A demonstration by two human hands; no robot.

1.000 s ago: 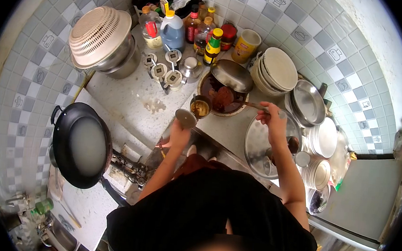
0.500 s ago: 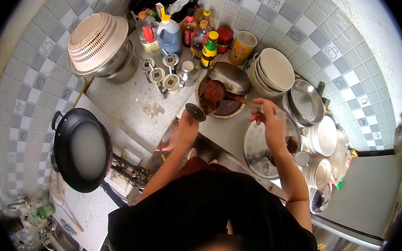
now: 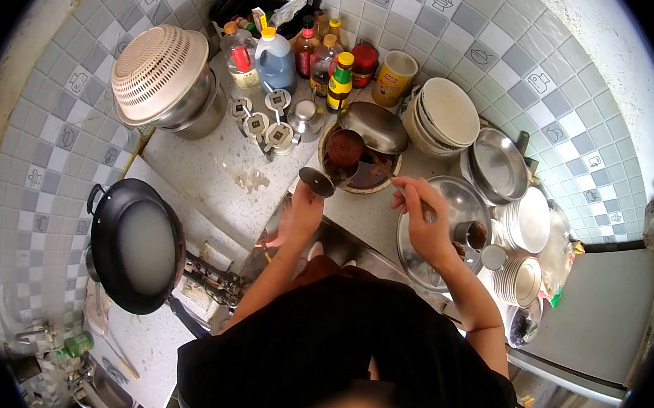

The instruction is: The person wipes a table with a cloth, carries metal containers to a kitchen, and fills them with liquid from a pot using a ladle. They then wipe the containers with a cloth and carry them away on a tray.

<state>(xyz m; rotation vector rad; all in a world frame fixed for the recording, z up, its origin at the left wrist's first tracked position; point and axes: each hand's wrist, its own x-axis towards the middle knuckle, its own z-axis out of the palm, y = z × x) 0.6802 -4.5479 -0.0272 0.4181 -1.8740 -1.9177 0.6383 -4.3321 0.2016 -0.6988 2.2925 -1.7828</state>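
Observation:
My right hand (image 3: pixel 421 210) is closed around the handle of a ladle (image 3: pixel 344 148), whose bowl looks reddish brown. The bowl is over a round pot (image 3: pixel 398 167) with dark reddish liquid inside. Level with the pot's near left edge, my left hand (image 3: pixel 307 212) is wrapped around something mostly hidden, topped by a dark round metal disc (image 3: pixel 317 181). Close by the disc, a small metal cup (image 3: pixel 340 174) overlaps the pot, partly under the ladle. Behind, a shiny metal lid (image 3: pixel 378 126) leans across the pot's far side.
Several bottles (image 3: pixel 340 80) and a yellow can (image 3: pixel 395 78) line the tiled wall. Stacked bowls (image 3: pixel 449 110) and plates (image 3: pixel 519 282) stand right, beside a metal tray (image 3: pixel 415 252) with small cups. Left are a black wok (image 3: pixel 142 248) with cloudy liquid and a pink colander (image 3: pixel 158 63).
My right hand has moved down and slightly left with the ladle handle. The ladle bowl has shifted a little left over the pot. My left hand stays nearly in place.

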